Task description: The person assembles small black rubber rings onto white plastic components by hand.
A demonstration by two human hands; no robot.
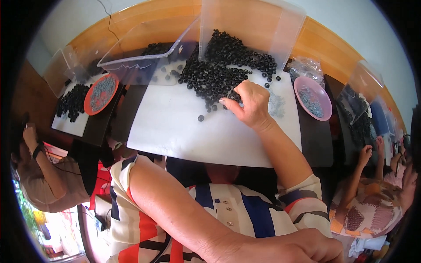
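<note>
Over the near edge of a heap of small black round ring-like parts [215, 79] is my right hand [252, 103]. Its fingers are curled under and its thumb points left, touching or just above the parts. What the curled fingers hold, if anything, is hidden. My left arm crosses my body toward the lower right, and my left hand [302, 247] is at the bottom edge, its knuckles bent and its fingertips out of sight. One loose black part [201, 118] lies apart on the white sheet [175, 136].
A clear plastic bin [289, 26] stands tipped behind the heap, with another clear bin [144, 63] left of it. A pink bowl [326, 105] and an orange bowl [90, 105] hold small bluish-grey pieces. Co-workers sit left and right, near more black parts [72, 101].
</note>
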